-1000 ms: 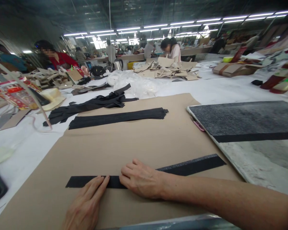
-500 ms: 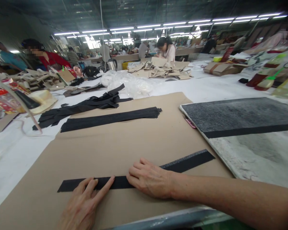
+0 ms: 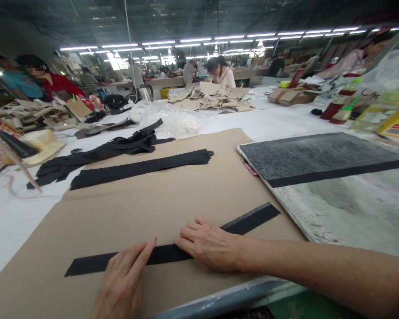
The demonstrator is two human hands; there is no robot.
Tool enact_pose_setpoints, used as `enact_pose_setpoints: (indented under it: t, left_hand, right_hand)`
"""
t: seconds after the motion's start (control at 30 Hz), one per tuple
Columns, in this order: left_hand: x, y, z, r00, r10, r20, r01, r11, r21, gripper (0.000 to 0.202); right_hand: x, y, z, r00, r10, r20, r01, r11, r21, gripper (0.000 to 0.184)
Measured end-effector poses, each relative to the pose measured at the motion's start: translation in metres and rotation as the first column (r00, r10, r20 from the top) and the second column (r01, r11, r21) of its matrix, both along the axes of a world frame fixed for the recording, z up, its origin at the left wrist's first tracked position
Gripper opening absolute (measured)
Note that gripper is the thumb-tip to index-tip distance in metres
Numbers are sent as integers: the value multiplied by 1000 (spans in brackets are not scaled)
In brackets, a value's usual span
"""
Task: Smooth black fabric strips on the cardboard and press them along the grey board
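Observation:
A long black fabric strip (image 3: 91, 264) lies across the brown paper sheet (image 3: 173, 197) in front of me. Its right part bends upward at an angle and shows a greyish band along its far edge. My right hand (image 3: 211, 243) has its fingers curled down and closed on the strip near the bend, covering that spot. Left of it, my left hand (image 3: 128, 270) rests over the strip with fingers stretched out and lying on it. Farther back on the paper is a neat stack of black strips (image 3: 142, 168).
A loose heap of black strips (image 3: 99, 153) lies behind the stack. At right is a pale board (image 3: 339, 208) with a dark textured sheet (image 3: 312, 155) on it. Bottles (image 3: 342, 113), clear plastic (image 3: 166, 117) and beige cut pieces (image 3: 216, 96) stand farther back. Several people work beyond.
My left hand's fingers have drawn closer together and lie slightly nearer my right hand. The right hand stays on the strip near the bend. The whole view has shifted a little.

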State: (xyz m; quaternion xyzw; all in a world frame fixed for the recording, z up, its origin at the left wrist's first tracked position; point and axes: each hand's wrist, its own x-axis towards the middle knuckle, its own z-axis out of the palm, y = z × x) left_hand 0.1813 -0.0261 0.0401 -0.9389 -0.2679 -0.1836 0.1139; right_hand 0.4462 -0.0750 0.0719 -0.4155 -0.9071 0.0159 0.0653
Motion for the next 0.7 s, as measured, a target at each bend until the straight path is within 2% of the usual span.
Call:
enact_pose_setpoints:
  t: [0.07, 0.13, 0.33, 0.4, 0.5, 0.6, 0.7]
  left_hand:
    - [13, -7, -3, 997, -78, 13, 79, 997, -14, 62]
    - [19, -12, -8, 994, -109, 3, 109, 994, 7, 60]
    - [17, -17, -17, 994, -112, -6, 112, 993, 31, 57]
    - [16, -18, -17, 995, -103, 3, 103, 994, 37, 58]
    - [17, -19, -18, 996, -91, 6, 91, 995, 49, 58]
    - [16, -20, -19, 996, -82, -17, 83, 995, 47, 57]
    - [14, -21, -19, 997, -64, -41, 64, 998, 19, 60]
  right_hand:
    - [0, 0, 0, 1000, -30, -8, 30, 999, -19, 9]
    - [0, -1, 1, 999, -45, -20, 45, 998, -39, 10]
    - [-6, 5, 7, 988, -139, -62, 136, 989, -48, 13]
    - [-13, 10, 5, 990, -130, -62, 128, 991, -32, 19]
    - [-22, 16, 0, 995, -86, -55, 85, 996, -24, 10]
    - [-27, 22, -3, 971, -201, -130, 182, 973, -143, 9]
    - [-25, 27, 1, 903, -386, -186, 302, 881, -364, 14]
